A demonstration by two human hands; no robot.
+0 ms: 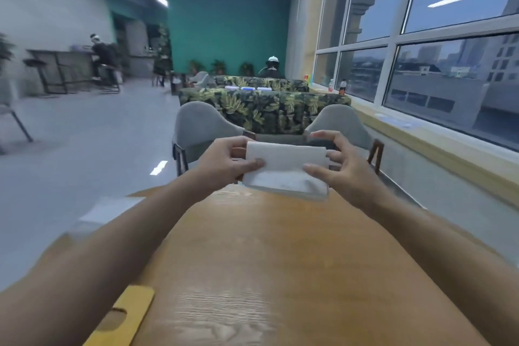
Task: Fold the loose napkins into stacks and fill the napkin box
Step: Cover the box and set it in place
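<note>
Nearest, at the bottom left edge of the wooden table (280, 261), lies a yellow box (123, 317) with a slot in its top; what is inside cannot be seen. Further out, a blurred white heap, probably loose napkins (104, 213), sits at the table's left edge. Beyond that, both hands hold 1 folded napkin stack (283, 168) up above the far end of the table. The left hand (224, 163) pinches its left end, thumb on top; the right hand (345, 168) clamps the right end. To fold well, I would square the edges before pressing the crease. 2 grey chairs (202, 123) stand behind.
</note>
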